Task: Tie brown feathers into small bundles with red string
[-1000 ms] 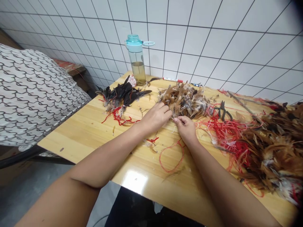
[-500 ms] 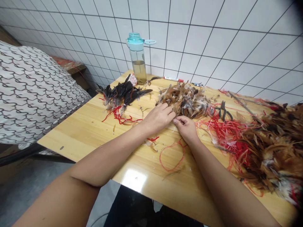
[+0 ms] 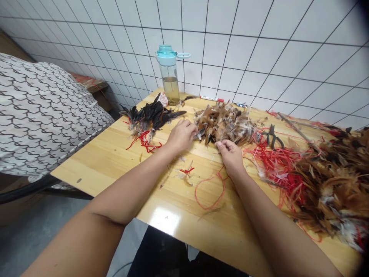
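Observation:
A heap of brown feathers (image 3: 227, 121) lies on the wooden table in front of my hands. My left hand (image 3: 182, 135) is at the heap's left edge with its fingers curled together; what lies between the fingertips is hidden. At the near edge of the heap, my right hand (image 3: 231, 156) pinches thumb against forefinger, and a thin pale strand shows beside the fingertips. What it grips is too small to make out. Below the right hand, a loop of red string (image 3: 210, 192) rests on the table. Small red scraps (image 3: 187, 170) lie between my forearms.
Black feathers (image 3: 152, 115) with red string lie at the left, near a water bottle (image 3: 170, 80). Pliers (image 3: 271, 136), tangled red string (image 3: 279, 163) and a large brown feather bundle (image 3: 334, 188) occupy the right. A marker (image 3: 211, 99) lies by the tiled wall.
My left hand has drawn away to the left from my right hand, leaving a gap between them. The right hand has shifted slightly right, still pinching.

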Action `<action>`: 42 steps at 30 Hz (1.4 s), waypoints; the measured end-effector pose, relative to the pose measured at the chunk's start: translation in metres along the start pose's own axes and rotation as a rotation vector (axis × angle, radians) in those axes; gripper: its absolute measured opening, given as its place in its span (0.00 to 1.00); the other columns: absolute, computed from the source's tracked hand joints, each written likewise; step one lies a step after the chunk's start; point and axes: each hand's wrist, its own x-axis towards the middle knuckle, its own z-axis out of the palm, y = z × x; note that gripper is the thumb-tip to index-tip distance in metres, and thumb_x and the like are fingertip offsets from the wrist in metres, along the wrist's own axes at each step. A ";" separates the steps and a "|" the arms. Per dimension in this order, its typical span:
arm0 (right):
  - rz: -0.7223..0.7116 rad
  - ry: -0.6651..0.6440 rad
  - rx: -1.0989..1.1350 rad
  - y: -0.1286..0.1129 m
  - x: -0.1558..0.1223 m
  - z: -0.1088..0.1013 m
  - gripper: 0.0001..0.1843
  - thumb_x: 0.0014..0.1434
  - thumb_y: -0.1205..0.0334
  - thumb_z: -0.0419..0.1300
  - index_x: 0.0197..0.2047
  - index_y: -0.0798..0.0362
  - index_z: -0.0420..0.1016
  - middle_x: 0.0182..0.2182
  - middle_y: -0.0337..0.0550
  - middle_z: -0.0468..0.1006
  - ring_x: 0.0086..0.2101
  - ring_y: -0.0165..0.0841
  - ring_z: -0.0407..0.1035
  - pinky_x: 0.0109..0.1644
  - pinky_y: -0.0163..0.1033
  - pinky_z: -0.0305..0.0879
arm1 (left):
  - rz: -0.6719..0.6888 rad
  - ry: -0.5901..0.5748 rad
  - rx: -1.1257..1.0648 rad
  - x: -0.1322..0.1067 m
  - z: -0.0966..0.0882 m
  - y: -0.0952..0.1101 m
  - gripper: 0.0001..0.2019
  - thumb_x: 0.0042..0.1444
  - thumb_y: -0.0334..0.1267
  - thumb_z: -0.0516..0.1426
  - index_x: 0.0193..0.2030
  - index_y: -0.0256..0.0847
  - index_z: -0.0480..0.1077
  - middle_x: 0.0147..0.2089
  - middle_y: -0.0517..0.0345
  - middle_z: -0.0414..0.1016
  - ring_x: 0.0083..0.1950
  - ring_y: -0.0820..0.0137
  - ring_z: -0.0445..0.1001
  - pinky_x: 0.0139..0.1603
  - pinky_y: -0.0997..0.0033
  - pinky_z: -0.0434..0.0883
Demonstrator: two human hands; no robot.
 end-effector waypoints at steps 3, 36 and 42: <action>-0.012 -0.009 -0.017 0.000 -0.001 0.000 0.14 0.50 0.49 0.58 0.28 0.53 0.71 0.22 0.38 0.71 0.24 0.28 0.58 0.28 0.34 0.55 | 0.063 -0.049 -0.020 -0.002 0.009 0.001 0.14 0.55 0.28 0.52 0.46 0.43 0.74 0.42 0.52 0.71 0.45 0.63 0.65 0.46 0.63 0.65; -0.243 -0.075 -0.303 0.010 0.001 0.002 0.12 0.53 0.53 0.56 0.25 0.51 0.73 0.22 0.39 0.68 0.26 0.31 0.61 0.32 0.37 0.56 | 0.330 -0.150 -0.120 -0.001 -0.008 0.033 0.10 0.63 0.35 0.49 0.37 0.38 0.70 0.35 0.52 0.73 0.39 0.67 0.68 0.44 0.67 0.65; -0.293 -0.123 -0.299 0.009 0.001 0.003 0.11 0.53 0.54 0.58 0.24 0.51 0.73 0.23 0.40 0.70 0.27 0.31 0.62 0.34 0.38 0.58 | 0.353 -0.107 -0.149 -0.003 -0.006 0.037 0.09 0.63 0.35 0.49 0.37 0.38 0.69 0.35 0.53 0.73 0.40 0.67 0.67 0.44 0.68 0.65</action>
